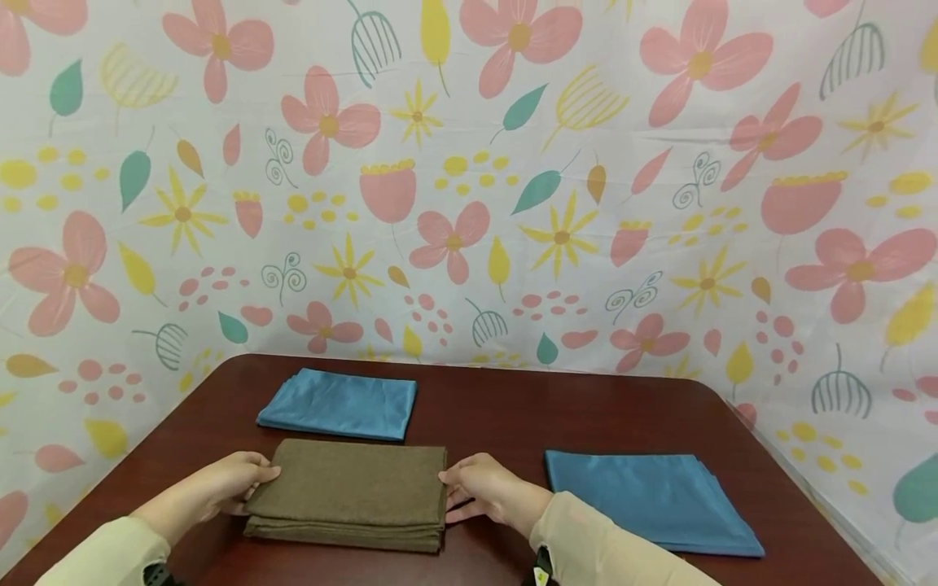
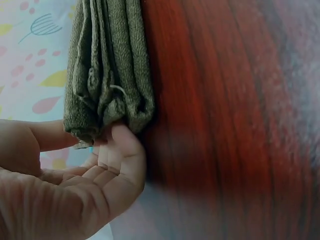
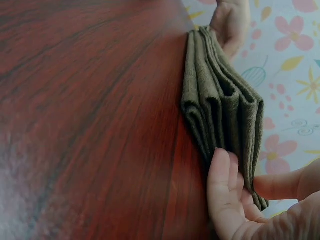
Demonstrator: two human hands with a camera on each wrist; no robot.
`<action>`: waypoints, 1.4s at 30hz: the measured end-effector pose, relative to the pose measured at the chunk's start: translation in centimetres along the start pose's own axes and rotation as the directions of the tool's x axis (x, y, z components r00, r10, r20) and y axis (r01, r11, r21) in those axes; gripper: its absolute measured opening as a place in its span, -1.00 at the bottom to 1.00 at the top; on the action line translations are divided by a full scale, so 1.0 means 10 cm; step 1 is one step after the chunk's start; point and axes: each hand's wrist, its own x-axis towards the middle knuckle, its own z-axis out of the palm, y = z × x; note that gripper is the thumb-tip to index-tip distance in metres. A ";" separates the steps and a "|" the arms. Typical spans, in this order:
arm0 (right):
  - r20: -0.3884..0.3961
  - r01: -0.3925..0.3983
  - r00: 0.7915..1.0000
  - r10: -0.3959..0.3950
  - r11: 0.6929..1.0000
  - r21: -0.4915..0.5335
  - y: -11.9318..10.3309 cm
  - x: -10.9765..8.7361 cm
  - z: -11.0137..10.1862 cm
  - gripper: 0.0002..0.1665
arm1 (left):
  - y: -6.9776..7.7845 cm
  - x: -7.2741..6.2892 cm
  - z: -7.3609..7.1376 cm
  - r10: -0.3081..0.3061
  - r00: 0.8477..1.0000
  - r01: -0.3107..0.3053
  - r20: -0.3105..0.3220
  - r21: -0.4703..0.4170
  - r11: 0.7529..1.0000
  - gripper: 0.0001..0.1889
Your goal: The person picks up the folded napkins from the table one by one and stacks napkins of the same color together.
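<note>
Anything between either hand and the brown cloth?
Nothing visible. The left hand and right hand hold opposite ends of the brown cloth; the far blue cloth and right blue cloth aren't in between.

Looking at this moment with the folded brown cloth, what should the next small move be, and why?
Probably the right grip should squeeze gently, pressing the layers of the folded brown cloth closer together: in the right wrist view they gape at that end, while the left grip holds the opposite end.
</note>
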 end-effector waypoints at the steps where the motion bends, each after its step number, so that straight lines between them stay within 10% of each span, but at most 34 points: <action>1: -0.003 0.001 1.000 -0.001 1.000 -0.001 0.01 0.00 0.00 -0.66 | -0.01 0.00 0.00 0.008 1.000 -0.008 0.000 0.005 1.000 -0.82; 14: -0.030 -0.019 0.999 0.020 1.000 0.010 -0.01 0.00 -0.02 -0.63 | 0.01 0.05 -0.07 0.040 0.999 -0.035 -0.022 0.163 0.986 -0.79; 22: -0.043 0.005 0.999 -0.005 1.000 -0.003 -0.04 0.04 -0.11 -0.61 | 0.04 0.14 -0.28 -0.009 0.999 0.005 0.046 0.089 0.996 -0.67; 42: -0.152 0.084 0.985 -0.077 0.996 0.034 -0.49 0.25 -0.15 -0.59 | 0.26 0.33 -0.63 0.232 0.963 -0.207 -0.134 0.174 0.963 -0.44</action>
